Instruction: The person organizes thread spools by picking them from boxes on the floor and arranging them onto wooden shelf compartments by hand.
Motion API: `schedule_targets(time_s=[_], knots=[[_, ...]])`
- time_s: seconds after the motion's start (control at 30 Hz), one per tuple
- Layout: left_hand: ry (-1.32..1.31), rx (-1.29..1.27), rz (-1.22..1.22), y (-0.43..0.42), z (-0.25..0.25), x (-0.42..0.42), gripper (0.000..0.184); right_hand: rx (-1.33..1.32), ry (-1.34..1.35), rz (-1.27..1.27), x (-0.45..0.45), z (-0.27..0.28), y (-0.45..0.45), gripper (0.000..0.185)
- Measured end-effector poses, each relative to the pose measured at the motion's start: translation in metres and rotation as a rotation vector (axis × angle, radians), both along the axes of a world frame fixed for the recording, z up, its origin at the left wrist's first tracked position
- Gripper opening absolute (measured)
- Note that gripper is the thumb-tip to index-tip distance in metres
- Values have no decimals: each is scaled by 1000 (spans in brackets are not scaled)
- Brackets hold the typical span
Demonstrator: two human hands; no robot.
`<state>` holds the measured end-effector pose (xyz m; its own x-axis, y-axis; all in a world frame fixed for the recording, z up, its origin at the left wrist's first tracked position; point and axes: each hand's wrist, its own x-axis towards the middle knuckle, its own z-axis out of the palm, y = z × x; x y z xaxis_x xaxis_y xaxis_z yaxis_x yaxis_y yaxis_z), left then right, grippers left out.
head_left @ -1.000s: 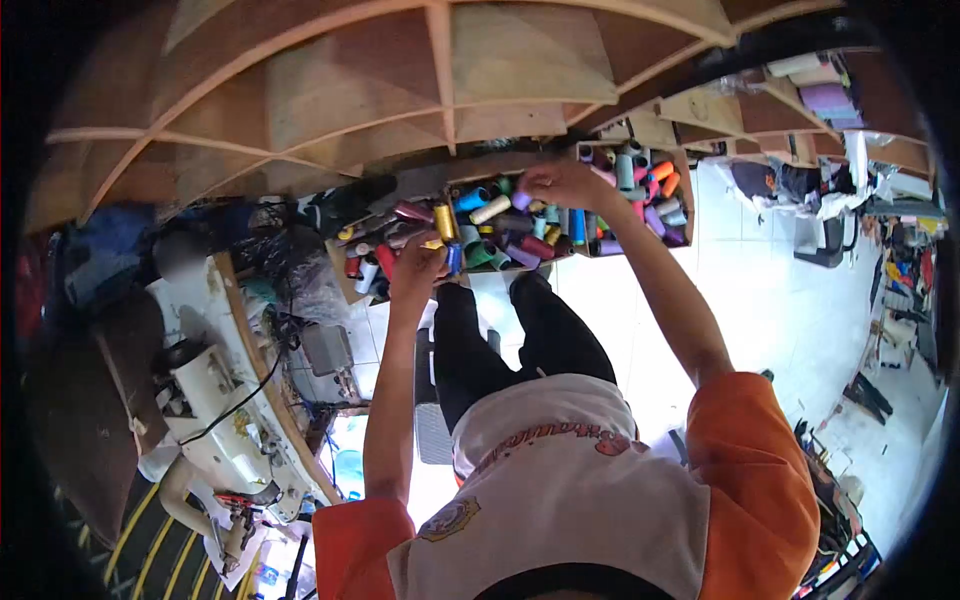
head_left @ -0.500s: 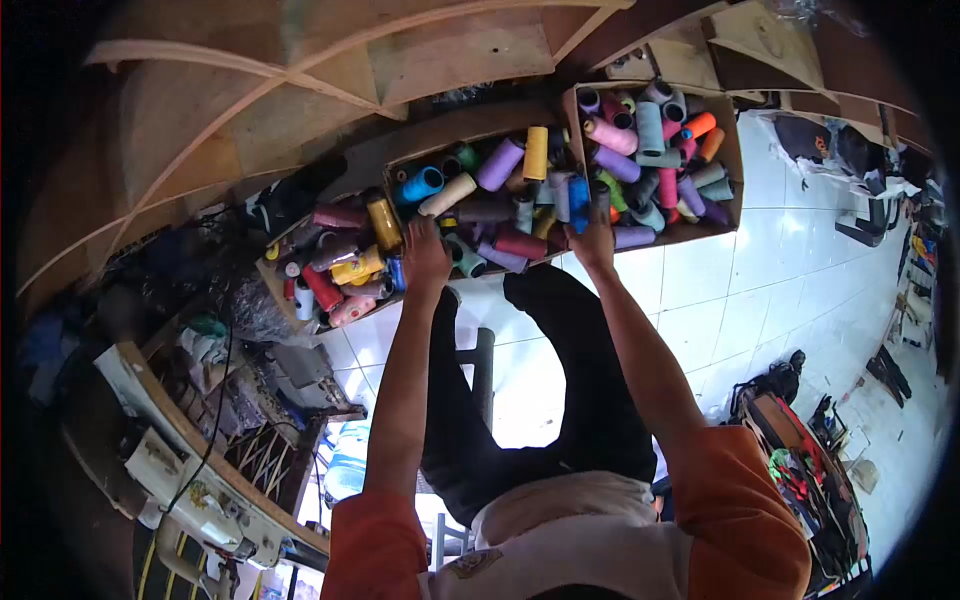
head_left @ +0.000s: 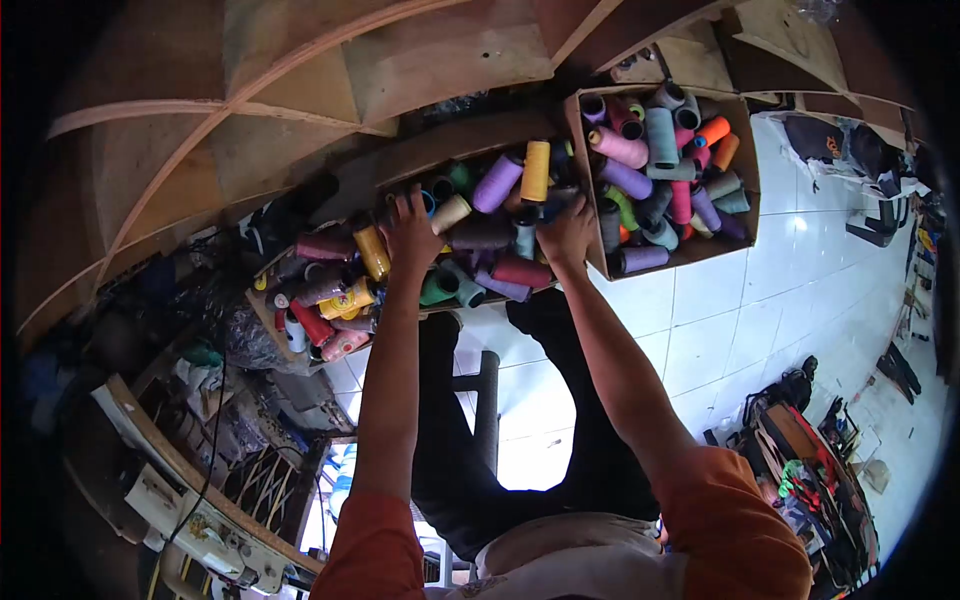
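Note:
Cardboard boxes full of thread cones stand side by side below the wooden shelves. My left hand [head_left: 412, 236] rests with spread fingers over the middle box, between a gold cone [head_left: 372, 252] and a cream cone [head_left: 450, 213]. My right hand [head_left: 567, 234] is at that box's right end, beside a grey-blue cone [head_left: 524, 237]; its fingers bend over something dark that I cannot make out. Between my hands lie a purple cone [head_left: 497, 184], an upright yellow cone [head_left: 536, 171] and a dark red cone [head_left: 521, 271]. The right box [head_left: 684, 262] holds pink, teal, orange and purple cones.
Wooden shelving [head_left: 440, 60] arches over the boxes. A white sewing machine [head_left: 190, 530] stands at the lower left. To the lower right, a container [head_left: 800, 450] of mixed items sits on the white tiled floor [head_left: 720, 320]. A dark stool [head_left: 486, 410] is between my legs.
Since the first frame, the view has shifted and my right hand has come down to the boxes. Lately my left hand has spread over the cones, and a gap has opened beside the right box.

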<state>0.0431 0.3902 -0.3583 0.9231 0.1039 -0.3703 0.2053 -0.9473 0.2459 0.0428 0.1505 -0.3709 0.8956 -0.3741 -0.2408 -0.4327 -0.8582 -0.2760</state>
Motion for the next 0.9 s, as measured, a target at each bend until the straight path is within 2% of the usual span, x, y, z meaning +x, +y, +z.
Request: schedule_targets(time_s=[0.03,0.17,0.27,0.37,0.47,0.5,0.6,0.67,0.73,0.77,0.83,0.9], knots=[[21,-38,-12,3,5,5,96,-57,69,-51,-1,0,6,88],[0,-128,-59,11,9,7,97,-68,72,-103,1,2,11,91],[-52,-265,38,14,17,2,98,38,-29,-72,-9,-3,4,90],[-153,-379,238,12,62,-1,97,144,-9,7,-15,-3,3,91],[-278,-570,293,25,76,-24,95,146,85,-18,-10,1,1,92],[-250,-813,309,37,64,-38,92,122,141,-23,-6,11,2,96],[-18,-1484,722,33,93,-60,88,128,254,-29,1,19,-1,102],[40,-1701,783,44,72,-84,86,153,305,-24,5,24,-5,108],[138,-1951,810,46,72,-90,88,196,294,-29,0,12,-16,110],[156,-2024,763,44,78,-89,88,162,155,19,-6,5,-21,104],[186,-2142,669,31,111,-71,87,554,141,-33,-4,50,-27,97],[211,-2194,602,25,138,-58,85,994,162,-135,-5,81,-33,75]])
